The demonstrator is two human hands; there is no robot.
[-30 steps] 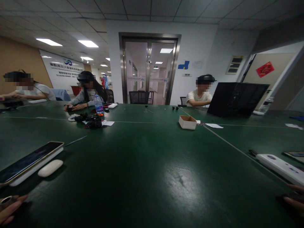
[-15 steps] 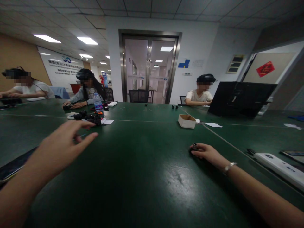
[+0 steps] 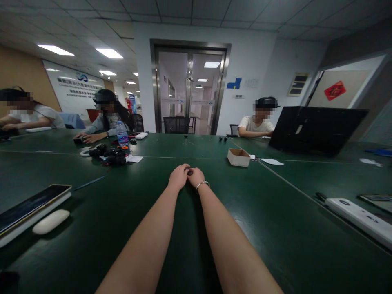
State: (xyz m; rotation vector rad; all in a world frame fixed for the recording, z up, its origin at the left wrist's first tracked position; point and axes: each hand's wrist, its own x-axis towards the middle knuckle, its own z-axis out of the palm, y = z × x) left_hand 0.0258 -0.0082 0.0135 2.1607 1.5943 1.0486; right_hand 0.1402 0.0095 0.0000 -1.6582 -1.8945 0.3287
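Observation:
Both my arms stretch forward over the dark green table [image 3: 275,212]. My left hand [image 3: 178,176] and my right hand [image 3: 196,176] meet side by side in the middle of it, fingers curled. Between them sits a small dark object [image 3: 190,172], which both hands pinch; its shape is too small to make out. A thin bracelet [image 3: 202,184] circles my right wrist.
A small cardboard box [image 3: 239,157] stands beyond my hands to the right. At the left lie a phone [image 3: 30,203] on a white pad and a white oval case [image 3: 50,221]. A white device [image 3: 361,216] lies at the right, an open laptop [image 3: 315,128] behind. Three people sit at the far side.
My hands came up from the near edge, spread wide apart, the right on a small dark object, then drew together at the table's middle.

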